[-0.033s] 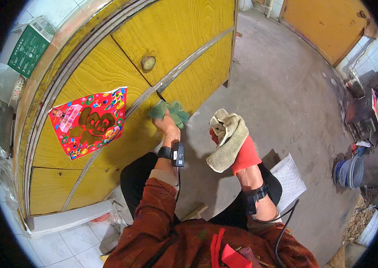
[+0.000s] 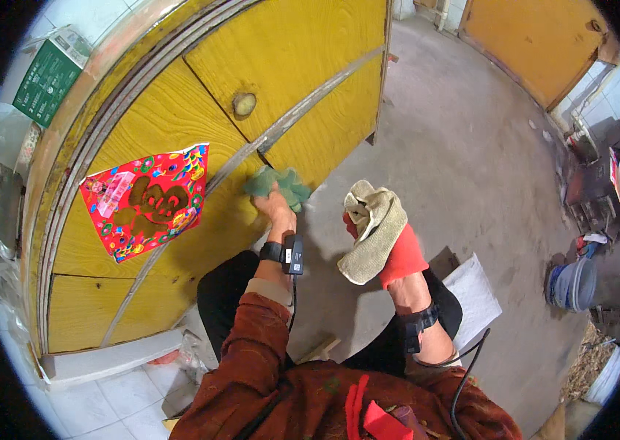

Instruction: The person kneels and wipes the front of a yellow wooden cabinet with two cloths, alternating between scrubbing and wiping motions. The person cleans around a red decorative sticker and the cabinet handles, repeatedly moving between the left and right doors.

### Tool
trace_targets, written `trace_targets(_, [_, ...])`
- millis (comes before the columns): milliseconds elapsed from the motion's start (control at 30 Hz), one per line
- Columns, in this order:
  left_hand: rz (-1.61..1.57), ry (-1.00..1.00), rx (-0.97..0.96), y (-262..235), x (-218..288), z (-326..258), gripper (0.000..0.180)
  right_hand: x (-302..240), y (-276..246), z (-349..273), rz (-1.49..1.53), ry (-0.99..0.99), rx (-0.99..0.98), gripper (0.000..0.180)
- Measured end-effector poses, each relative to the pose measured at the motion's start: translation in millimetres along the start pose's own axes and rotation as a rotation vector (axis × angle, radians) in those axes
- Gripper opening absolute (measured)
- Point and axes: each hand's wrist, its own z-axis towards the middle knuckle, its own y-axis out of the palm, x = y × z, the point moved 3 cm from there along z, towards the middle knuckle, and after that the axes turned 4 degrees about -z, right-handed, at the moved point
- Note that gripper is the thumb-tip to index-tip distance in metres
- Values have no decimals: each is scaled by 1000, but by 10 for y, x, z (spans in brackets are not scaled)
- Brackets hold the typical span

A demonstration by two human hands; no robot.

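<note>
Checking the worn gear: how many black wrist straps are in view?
2: the left-wrist strap, below the left hand that holds green fabric, and the right-wrist strap, below the red cuff. The sleeves could hide more.

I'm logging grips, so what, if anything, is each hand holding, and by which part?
The left hand holds a green cloth-like piece by its lower part. Cream fabric and a red cuff cover the right hand, so its grip can't be told.

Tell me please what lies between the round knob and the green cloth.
The head view shows yellow cabinet front, crossed by a pale strip, between the knob and the green cloth.
</note>
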Motion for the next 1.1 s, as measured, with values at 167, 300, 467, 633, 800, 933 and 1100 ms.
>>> trace_targets(167, [104,-223,38,-292,-457,91,27,21,40,-10,-15,15,47,33])
trace_targets(300, [260,-304,-110,-657,-1111,343,30,34,6,32,50,31,54,33])
trace_targets(467, [132,-557,-81,-845,-1892,605,39,-80,239,-13,29,35,60,38])
trace_targets(633, [1551,134,-628,-907,-1973,679,48,-208,399,-140,-574,-80,271,51])
trace_targets(800, [547,-334,-735,-872,-2202,667,40,-63,120,38,20,117,150,43])
trace_targets(933, [1063,-72,-808,-853,-2029,638,36,-13,-50,52,118,120,27,46])
trace_targets(1100, [331,-360,-683,-742,-1559,505,28,8,-144,-4,45,72,-25,40])
